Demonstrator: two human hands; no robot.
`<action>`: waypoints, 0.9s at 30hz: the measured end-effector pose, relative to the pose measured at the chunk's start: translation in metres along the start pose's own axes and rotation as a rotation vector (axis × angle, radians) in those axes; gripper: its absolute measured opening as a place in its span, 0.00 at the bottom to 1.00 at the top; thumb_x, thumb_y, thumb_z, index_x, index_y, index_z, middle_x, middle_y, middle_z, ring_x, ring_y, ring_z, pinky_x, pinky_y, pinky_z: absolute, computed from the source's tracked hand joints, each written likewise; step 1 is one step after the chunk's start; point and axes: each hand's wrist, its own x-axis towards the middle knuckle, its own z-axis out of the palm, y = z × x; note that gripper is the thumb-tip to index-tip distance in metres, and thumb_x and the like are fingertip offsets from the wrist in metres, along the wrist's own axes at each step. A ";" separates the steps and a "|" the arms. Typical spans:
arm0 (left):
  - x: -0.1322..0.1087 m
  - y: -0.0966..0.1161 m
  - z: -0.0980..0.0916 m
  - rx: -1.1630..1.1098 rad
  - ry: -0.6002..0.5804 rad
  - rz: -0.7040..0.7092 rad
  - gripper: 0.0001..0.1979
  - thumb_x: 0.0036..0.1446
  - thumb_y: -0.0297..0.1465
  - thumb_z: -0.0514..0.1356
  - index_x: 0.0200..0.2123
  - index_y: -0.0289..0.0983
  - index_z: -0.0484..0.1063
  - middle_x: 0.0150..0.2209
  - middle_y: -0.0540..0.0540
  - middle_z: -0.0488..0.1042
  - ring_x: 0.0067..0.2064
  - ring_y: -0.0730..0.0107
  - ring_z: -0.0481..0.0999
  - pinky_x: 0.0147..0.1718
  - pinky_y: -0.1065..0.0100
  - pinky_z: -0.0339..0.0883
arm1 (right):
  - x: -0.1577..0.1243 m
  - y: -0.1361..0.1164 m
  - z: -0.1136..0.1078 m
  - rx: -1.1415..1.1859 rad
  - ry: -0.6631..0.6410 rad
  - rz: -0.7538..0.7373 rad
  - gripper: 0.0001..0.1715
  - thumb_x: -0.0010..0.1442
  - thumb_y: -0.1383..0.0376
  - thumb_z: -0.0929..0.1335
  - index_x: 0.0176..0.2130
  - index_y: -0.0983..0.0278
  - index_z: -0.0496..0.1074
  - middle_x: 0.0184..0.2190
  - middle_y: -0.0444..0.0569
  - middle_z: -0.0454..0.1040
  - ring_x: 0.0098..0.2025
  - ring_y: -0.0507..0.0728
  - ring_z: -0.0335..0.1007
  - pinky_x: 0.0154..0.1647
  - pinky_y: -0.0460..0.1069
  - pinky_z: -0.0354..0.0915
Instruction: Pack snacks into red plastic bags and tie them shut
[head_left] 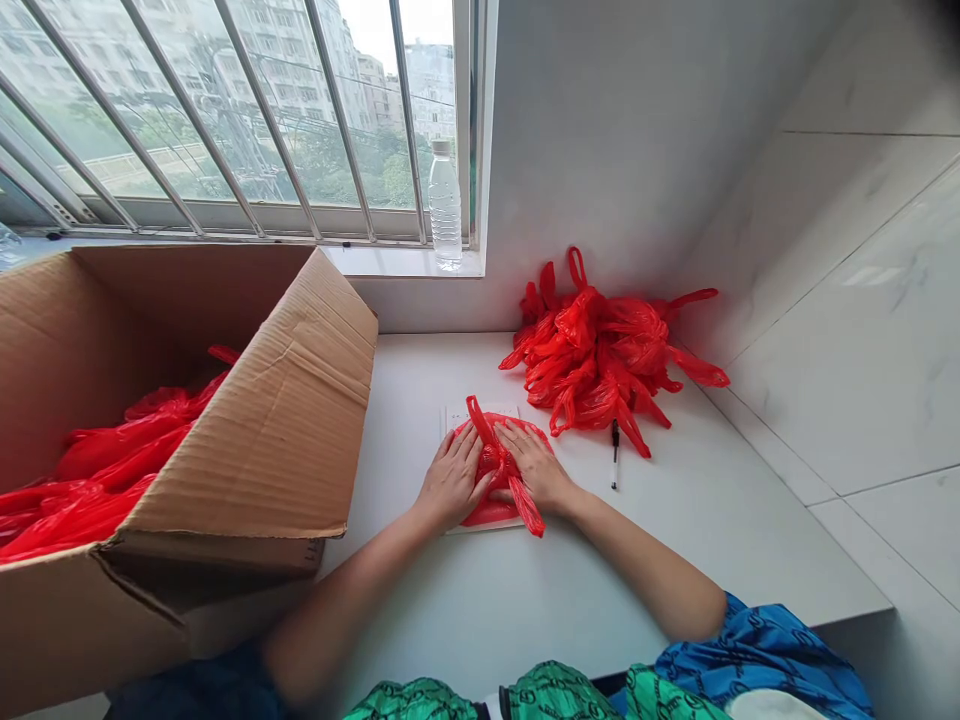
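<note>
A tied red plastic bag (496, 462) rests on a white sheet (450, 412) at the middle of the white table. My left hand (452, 478) lies flat on the bag's left side, fingers stretched out. On the right side of the same bag, my right hand (536, 468) is spread flat, its fingers pointing up and left. The knot and two loose handle ends stick out between my hands. What is inside the bag is hidden.
An open cardboard box (277, 440) holding red bags (142, 450) stands at the left. A pile of red bags (600, 350) lies against the back wall, with a pen (615, 455) in front. A water bottle (445, 210) stands on the windowsill (405, 263).
</note>
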 end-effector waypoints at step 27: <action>-0.077 0.066 -0.238 -0.483 -0.134 0.002 0.16 0.64 0.43 0.57 0.28 0.41 0.69 0.22 0.51 0.69 0.23 0.72 0.67 0.22 0.69 0.58 | -0.038 -0.110 -0.113 0.941 0.165 -0.188 0.13 0.60 0.57 0.73 0.43 0.58 0.73 0.36 0.47 0.74 0.37 0.57 0.71 0.39 0.51 0.70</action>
